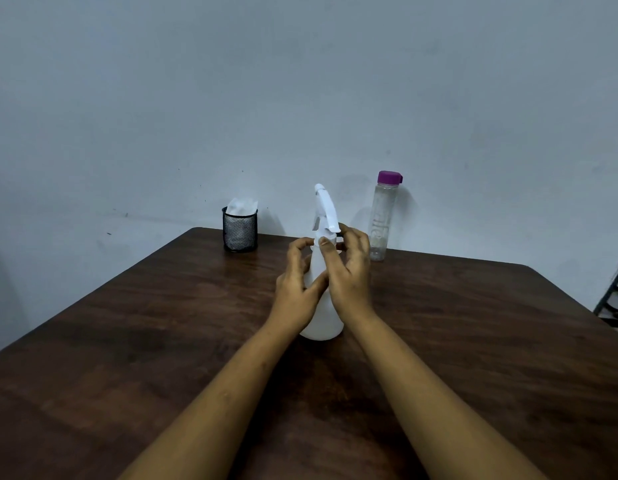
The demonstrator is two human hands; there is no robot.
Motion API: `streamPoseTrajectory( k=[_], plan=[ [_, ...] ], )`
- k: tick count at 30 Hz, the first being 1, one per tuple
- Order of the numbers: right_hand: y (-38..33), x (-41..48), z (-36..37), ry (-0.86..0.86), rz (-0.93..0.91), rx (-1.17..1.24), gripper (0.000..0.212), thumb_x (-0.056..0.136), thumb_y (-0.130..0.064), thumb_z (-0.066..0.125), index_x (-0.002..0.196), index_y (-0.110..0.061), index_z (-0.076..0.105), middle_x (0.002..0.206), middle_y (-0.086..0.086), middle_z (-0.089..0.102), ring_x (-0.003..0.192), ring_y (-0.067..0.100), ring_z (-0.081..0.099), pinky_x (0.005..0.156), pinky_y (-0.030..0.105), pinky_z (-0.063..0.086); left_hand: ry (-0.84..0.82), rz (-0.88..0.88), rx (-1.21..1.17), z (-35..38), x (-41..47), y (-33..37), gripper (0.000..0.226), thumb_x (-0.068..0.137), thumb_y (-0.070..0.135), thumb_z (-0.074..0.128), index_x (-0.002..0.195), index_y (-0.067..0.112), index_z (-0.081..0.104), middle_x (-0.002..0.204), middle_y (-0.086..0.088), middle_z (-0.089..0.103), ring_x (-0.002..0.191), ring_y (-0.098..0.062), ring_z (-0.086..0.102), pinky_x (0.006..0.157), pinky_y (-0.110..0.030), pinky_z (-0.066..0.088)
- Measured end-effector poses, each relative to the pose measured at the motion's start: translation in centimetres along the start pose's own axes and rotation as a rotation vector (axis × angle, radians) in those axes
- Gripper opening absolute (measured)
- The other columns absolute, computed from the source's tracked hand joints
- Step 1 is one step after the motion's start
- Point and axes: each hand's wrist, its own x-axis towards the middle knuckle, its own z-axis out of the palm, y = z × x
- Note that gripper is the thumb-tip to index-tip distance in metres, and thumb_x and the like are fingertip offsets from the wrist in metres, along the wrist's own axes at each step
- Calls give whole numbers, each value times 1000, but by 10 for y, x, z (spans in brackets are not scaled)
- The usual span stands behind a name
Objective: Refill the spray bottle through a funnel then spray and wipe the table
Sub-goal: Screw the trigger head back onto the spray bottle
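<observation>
1. White translucent plastic spray bottle (322, 318): upright at centre of the dark brown wooden worktop (127, 306), trigger head on.
2. My left hand (295, 285): grip curled round the bottle's shoulder, I judge to steady it.
3. My right hand (349, 271): grip pinching the collar, likely to unscrew it for refilling.
4. Clear plastic water bottle with purple cap (382, 220): 1 o'clock, capped, probably the refill source.
5. Black mesh cup (240, 233) holding white cloth: 11 o'clock.
6. Funnel: not visible.

Dark wood table (127, 323); on it spray bottle (323, 325), mesh cup (240, 233) (far edge), clear bottle (380, 223).
</observation>
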Motion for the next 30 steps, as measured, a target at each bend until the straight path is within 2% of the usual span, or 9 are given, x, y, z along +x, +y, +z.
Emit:
streamPoseTrajectory(
  k=[4,8,11,15,18,20,24,25,30],
  plan=[
    [1,1,1,55,-28,-80,35,83,-21,71,115,-13,60,108,-2,54,89,0,54,75,1,39,-6,23,-1,0,0,0,47,89,12,58,128,25,35,123,7,59,116,-7,56,91,-16,45],
    [4,2,2,89,-38,-64,32,86,-22,67,116,-13,59,109,1,65,97,14,61,80,19,49,-8,22,-8,-2,-1,3,47,88,11,59,122,33,36,108,29,54,98,16,55,85,-7,45],
    [5,1,2,70,-41,-27,30,88,-22,59,117,-17,54,105,3,66,96,19,64,77,29,54,-6,5,-17,-1,0,1,48,88,14,60,126,29,36,107,20,62,96,11,59,81,-6,45],
    [8,0,6,57,-20,-36,32,86,-37,48,113,-23,55,105,3,65,98,22,62,83,45,52,-8,3,2,-1,-1,3,51,89,16,59,130,29,34,108,16,63,95,5,60,75,-1,43],
    [6,1,6,36,30,-7,32,84,-42,47,111,-28,56,108,5,64,100,21,62,86,46,52,-1,8,6,-1,-1,1,52,89,18,60,133,29,33,116,8,65,100,-1,62,75,-1,42],
    [3,1,4,19,59,27,28,84,-37,52,110,-28,57,110,5,65,101,20,63,88,44,53,-2,8,5,0,-1,1,52,89,17,60,133,29,33,118,7,64,101,-2,62,76,-1,43],
    [3,6,-1,16,93,45,24,86,-26,66,108,-24,56,105,2,66,97,18,63,88,42,53,0,29,4,0,-1,2,50,88,13,61,133,21,37,111,24,54,95,22,52,78,3,37],
    [3,7,-1,23,100,52,25,85,-24,68,106,-24,56,103,2,66,94,18,63,87,43,53,3,33,12,0,0,2,50,88,13,61,132,19,38,111,25,53,95,23,51,79,4,35],
    [4,8,1,37,47,15,31,75,-23,76,98,-19,56,98,-1,63,92,18,60,84,39,52,2,30,19,1,1,1,50,88,11,60,131,23,37,125,4,59,118,-9,55,87,-6,41]
  ],
)
